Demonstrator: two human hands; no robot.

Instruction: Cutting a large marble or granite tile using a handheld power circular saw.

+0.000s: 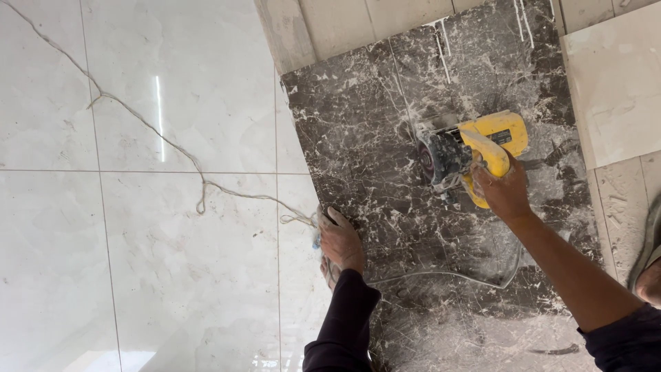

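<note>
Yellow cutter [475,153] on the dark slab [385,138], blade end at nine o'clock from the grip, long axis running nine to three. Right hand [506,189] wrapped shut around its handle, nearest by far. Left hand [339,241] pressed flat, fingers spread, on the slab's edge at seven o'clock, pale cord [172,148] trailing off over white tiles [82,262] beyond.

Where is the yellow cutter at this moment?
In the head view the yellow cutter is upper right, on the dark marble slab, held by the right hand. The left hand rests on the slab's left edge.
</note>
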